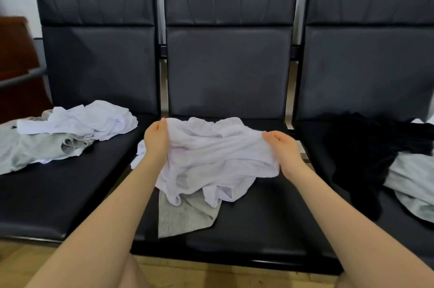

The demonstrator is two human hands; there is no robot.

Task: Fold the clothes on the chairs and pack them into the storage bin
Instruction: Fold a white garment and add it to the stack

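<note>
Left hand (156,139) and right hand (285,150) each pinch an edge of the crumpled white garment (216,158), fingers clamped on cloth. It hangs over the middle chair seat (258,222), its lower folds lying on a grey garment (183,214) near the seat's front edge.

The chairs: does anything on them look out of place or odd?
Nothing is damaged or spilled. The clothes are only unfolded: a white and grey heap on the left chair, a black and grey heap on the right. Both hands, left and right, hold a crumpled white garment above a grey one. No storage bin is in view.
</note>
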